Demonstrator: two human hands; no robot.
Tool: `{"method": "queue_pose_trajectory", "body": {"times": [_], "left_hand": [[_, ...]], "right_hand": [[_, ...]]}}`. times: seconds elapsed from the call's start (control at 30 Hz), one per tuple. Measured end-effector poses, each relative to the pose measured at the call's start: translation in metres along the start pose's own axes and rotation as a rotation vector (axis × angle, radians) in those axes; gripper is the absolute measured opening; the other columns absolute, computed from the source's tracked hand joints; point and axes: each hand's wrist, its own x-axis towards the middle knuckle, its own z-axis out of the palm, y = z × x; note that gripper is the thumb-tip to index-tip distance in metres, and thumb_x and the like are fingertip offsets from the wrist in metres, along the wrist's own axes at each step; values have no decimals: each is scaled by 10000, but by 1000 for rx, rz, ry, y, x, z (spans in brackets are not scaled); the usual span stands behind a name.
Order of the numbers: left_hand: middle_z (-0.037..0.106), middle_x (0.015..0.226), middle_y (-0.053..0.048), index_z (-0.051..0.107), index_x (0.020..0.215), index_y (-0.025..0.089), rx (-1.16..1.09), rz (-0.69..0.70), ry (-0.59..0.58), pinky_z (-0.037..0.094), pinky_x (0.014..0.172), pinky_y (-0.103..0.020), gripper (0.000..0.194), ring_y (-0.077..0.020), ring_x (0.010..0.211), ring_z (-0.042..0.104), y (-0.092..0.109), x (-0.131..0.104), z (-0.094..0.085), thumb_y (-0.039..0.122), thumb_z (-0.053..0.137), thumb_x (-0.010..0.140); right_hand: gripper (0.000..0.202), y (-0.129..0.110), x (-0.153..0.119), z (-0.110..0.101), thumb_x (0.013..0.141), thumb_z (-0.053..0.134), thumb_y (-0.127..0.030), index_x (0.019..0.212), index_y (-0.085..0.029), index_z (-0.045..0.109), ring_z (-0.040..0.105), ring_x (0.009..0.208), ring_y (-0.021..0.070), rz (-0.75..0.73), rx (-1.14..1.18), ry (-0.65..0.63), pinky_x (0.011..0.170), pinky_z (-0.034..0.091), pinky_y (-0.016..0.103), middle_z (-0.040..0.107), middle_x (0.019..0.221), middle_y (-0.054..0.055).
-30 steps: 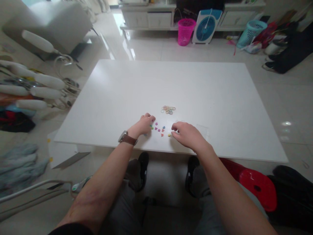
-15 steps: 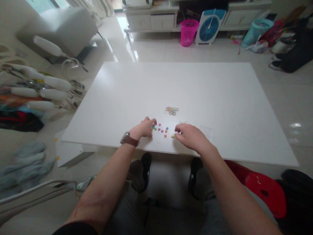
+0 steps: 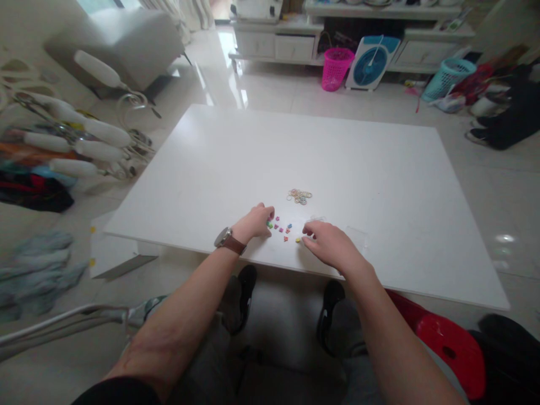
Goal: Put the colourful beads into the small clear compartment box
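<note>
Several tiny coloured pieces point(image 3: 281, 229), pink, orange, blue and green, lie loosely grouped near the front edge of the white table point(image 3: 253, 146); their exact kind is too small to make out. My left hand point(image 3: 254, 223), a watch on its wrist, rests at the group's left side with thumb and fingers apart around the green pieces. To the right, my right hand point(image 3: 329, 243) hovers with curved, parted fingers, its thumb close to a yellow piece point(image 3: 297, 240). Beyond them sits a small pile of thin, pale coloured bands point(image 3: 300, 196).
Clear strands point(image 3: 317, 219) lie behind my right hand, and a transparent flat box or bag point(image 3: 358, 238) is to its right. A red stool point(image 3: 449, 351) stands by the table's front right. Across the floor are a pink basket point(image 3: 336, 68) and a blue fan point(image 3: 371, 63).
The camera view has shifted and tilted slightly. My left hand has moved a little closer in over the left pieces; my right hand stays near the yellow piece.
</note>
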Motion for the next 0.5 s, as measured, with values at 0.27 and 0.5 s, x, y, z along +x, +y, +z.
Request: {"method": "queue_pose_trajectory", "body": {"times": [0.27, 0.5], "left_hand": [[630, 934, -85, 705, 867, 156, 27, 57, 80, 502, 812, -290, 161, -182, 815, 596, 0, -1, 9, 66, 626, 760], [642, 925, -83, 714, 863, 145, 39, -42, 69, 506, 837, -292, 147, -187, 850, 610, -15, -9, -8, 73, 643, 756]], "right_hand": [[234, -2, 1, 3, 949, 522, -314, 1052, -203, 701, 648, 959, 223, -5, -11, 2, 768, 420, 302, 726, 1094, 84], [235, -7, 2, 3, 951, 519, -311, 1055, -205, 701, 648, 954, 227, -12, -28, -25, 751, 415, 303, 727, 1096, 84]]}}
